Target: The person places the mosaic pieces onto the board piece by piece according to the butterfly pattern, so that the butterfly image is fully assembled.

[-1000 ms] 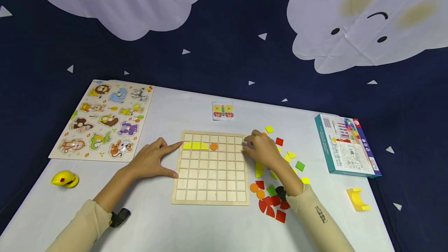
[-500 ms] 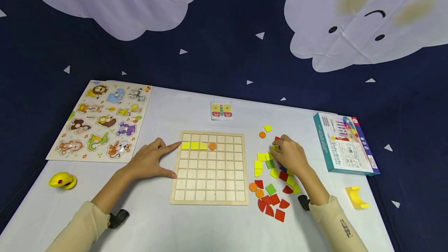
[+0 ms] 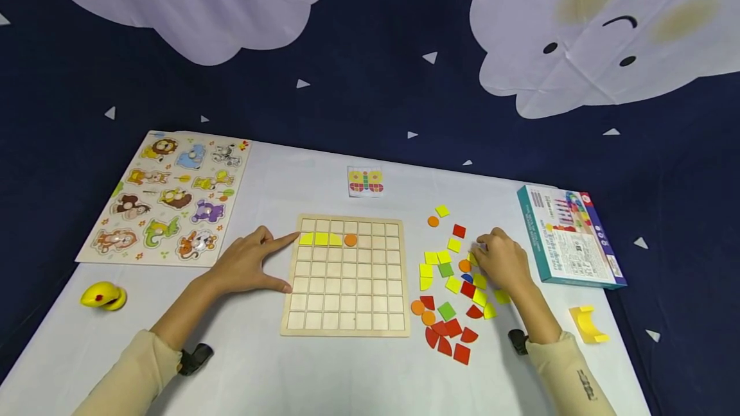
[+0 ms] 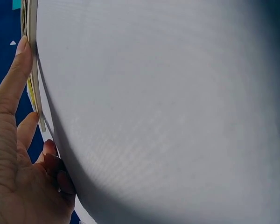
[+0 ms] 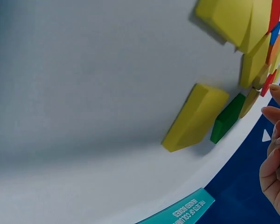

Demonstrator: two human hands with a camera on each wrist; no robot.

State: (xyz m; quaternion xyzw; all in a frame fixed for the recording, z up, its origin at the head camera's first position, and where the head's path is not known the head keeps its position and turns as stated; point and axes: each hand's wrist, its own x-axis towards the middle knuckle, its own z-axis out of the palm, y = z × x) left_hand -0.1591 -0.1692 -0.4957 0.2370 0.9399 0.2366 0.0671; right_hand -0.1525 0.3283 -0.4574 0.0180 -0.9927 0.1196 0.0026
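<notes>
In the head view, a wooden grid board [image 3: 347, 301] lies on the white table. Three yellow pieces [image 3: 320, 239] and an orange disc [image 3: 350, 240] sit in its second row. My left hand [image 3: 245, 265] touches the board's left edge with stretched index finger and thumb; the left wrist view shows these fingertips against the rim. My right hand [image 3: 503, 263] hovers over the right side of the scattered pieces, fingertips beside a yellow piece [image 3: 473, 259]. In the right wrist view, thumb and index finger stand slightly apart with nothing between them, near a green piece [image 5: 228, 119].
Loose red, yellow, green, orange and blue pieces lie right of the board, including a red square [image 3: 462, 354]. A butterfly picture card [image 3: 365, 182] lies behind it. Around are an animal puzzle [image 3: 167, 198], a box [image 3: 572, 236], a yellow toy [image 3: 104, 296] and a yellow curved block [image 3: 588, 325].
My right hand has moved right from the board's upper right edge, across the loose pieces, uncovering several of them. My left hand has stayed at the board's left edge.
</notes>
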